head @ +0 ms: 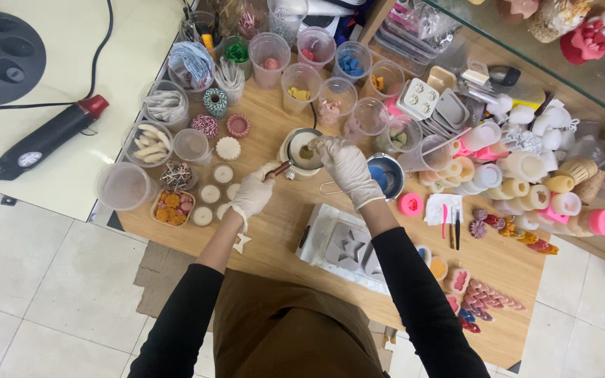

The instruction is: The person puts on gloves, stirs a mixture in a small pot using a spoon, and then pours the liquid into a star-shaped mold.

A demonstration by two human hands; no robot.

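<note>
Our left hand (252, 192) grips the small pot's (302, 150) handle to steady it mid-table, while our right hand (344, 164) pinches something over it.

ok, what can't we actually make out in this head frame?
- Small pot: contents half hidden by the right hand.
- Pot handle: covered by the left hand, grip unclear.
- Grey star mould: partly behind the right forearm.
- Plastic cups: contents too small to identify.
- Glass shelf: cut off by the top edge.
</note>
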